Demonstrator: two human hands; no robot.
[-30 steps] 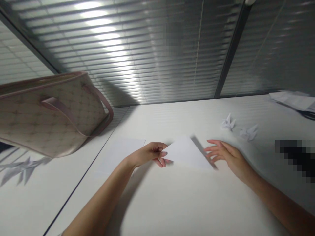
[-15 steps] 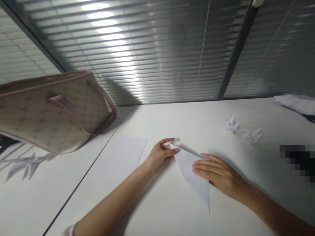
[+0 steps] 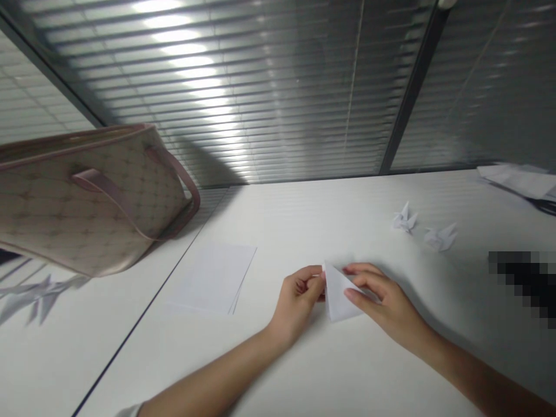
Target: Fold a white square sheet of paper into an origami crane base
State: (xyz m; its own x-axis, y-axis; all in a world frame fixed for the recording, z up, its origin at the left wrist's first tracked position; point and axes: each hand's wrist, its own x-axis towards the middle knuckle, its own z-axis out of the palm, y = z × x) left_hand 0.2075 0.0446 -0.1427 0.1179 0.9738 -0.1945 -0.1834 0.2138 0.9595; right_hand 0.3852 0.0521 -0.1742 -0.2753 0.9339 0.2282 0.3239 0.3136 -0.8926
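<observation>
A small piece of folded white paper (image 3: 341, 296) stands at the middle of the white table (image 3: 278, 226), pinched between both hands. It has a narrow, roughly triangular shape. My left hand (image 3: 297, 298) grips its left edge, with the fingers curled against it. My right hand (image 3: 382, 298) holds it from the right, with the fingertips pressed on the fold. Part of the paper is hidden behind my fingers. To the left of my hands lies a stack of blank white sheets (image 3: 212, 278).
A beige patterned handbag (image 3: 87, 197) with pink handles stands at the left. Two small paper cranes (image 3: 405, 219) lie at the right, beyond my right hand. Loose papers (image 3: 516, 179) and dark-handled scissors (image 3: 542, 205) sit at the far right corner, by window blinds (image 3: 260, 98).
The paper has gone from a wide, long triangle to a smaller, narrower fold. Both hands have closed in on it and lifted it slightly from the table.
</observation>
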